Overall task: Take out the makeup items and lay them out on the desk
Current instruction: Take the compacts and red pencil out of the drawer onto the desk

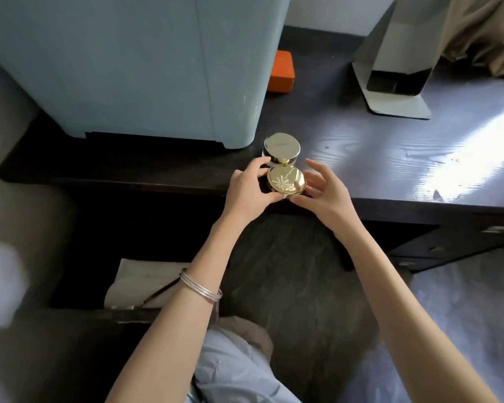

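A round gold compact point(285, 180) with a starburst pattern on its lid is at the front edge of the dark desk point(390, 158). My left hand point(249, 190) grips its left side with curled fingers. My right hand point(322, 189) is at its right side, thumb under the near rim and fingers spread and loosely bent. Just behind it a second round jar with a pale gold lid point(282, 148) stands on the desk, apart from both hands.
A large blue-grey box point(128, 68) fills the desk's left part. An orange case point(281, 71) lies behind it. A mirror on a silver stand point(396, 80) stands at the back right. An open drawer point(140, 283) with pale papers is below left.
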Tool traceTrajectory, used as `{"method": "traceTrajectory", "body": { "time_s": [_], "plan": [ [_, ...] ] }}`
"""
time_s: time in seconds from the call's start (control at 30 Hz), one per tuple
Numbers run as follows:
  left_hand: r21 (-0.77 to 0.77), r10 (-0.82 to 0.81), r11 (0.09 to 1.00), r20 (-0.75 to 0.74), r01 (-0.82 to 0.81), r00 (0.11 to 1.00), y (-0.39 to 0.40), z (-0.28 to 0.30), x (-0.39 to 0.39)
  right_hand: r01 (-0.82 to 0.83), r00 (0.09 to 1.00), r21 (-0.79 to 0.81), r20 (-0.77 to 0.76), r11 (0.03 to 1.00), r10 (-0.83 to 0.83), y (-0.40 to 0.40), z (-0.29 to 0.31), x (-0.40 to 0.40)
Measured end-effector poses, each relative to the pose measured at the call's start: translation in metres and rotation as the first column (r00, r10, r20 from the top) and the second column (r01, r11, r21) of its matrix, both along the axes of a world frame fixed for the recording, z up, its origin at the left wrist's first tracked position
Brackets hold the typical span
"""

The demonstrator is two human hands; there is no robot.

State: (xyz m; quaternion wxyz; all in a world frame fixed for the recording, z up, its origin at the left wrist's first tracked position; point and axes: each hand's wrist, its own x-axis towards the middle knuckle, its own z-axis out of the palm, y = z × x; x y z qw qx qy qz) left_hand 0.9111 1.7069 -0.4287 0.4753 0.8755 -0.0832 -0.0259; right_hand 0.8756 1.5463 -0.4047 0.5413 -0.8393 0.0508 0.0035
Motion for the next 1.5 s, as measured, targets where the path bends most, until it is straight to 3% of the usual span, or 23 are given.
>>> {"method": "traceTrajectory", "body": {
  "time_s": [0.33, 0.53, 0.63, 0.73, 0.87, 1.03, 1.27, 1.37, 1.5],
  "plan": [
    [0.093, 0.145, 0.985, 0.035, -0.148, 0.989, -0.016, -0.008, 0.041, -0.038, 0.997, -0.048, 0.070, 0.998, 0.042, 0.005, -0.014, 0.052],
    [-0.056, 0.102, 0.993, 0.030, -0.100, 0.994, 0.023, 0.007, 0.012, 0.010, 0.990, -0.117, 0.142, 0.993, 0.007, 0.024, -0.014, 0.034],
    [-0.154, 0.165, 0.976, 0.046, -0.157, 0.985, 0.070, 0.006, -0.024, 0.014, 0.987, 0.046, 0.159, 0.999, -0.021, 0.049, -0.020, -0.002],
    [-0.153, 0.244, 0.959, 0.006, -0.240, 0.970, 0.124, -0.010, -0.063, -0.130, 0.989, 0.138, 0.089, 0.982, 0.119, 0.085, -0.039, -0.029],
    [-0.078, 0.326, 0.939, -0.105, -0.335, 0.939, 0.193, -0.053, -0.101, -0.372, 0.928, 0.068, 0.024, 0.926, 0.371, 0.141, -0.070, -0.043],
    [-0.013, 0.324, 0.943, -0.204, -0.333, 0.924, 0.239, -0.094, -0.120, -0.555, 0.826, 0.007, -0.116, 0.832, 0.552, 0.192, -0.117, -0.041],
    [-0.040, 0.237, 0.964, -0.304, -0.261, 0.923, 0.245, -0.115, -0.107, -0.613, 0.777, -0.102, -0.257, 0.783, 0.575, 0.211, -0.156, -0.023],
    [0.007, 0.115, 0.992, -0.404, -0.123, 0.907, 0.244, -0.119, -0.097, -0.713, 0.694, -0.255, -0.391, 0.653, 0.605, 0.218, -0.168, -0.015],
    [0.013, -0.048, 0.998, -0.566, 0.068, 0.823, 0.241, -0.126, -0.090, -0.786, 0.614, -0.368, -0.557, 0.496, 0.560, 0.224, -0.188, -0.013]
  ]
}}
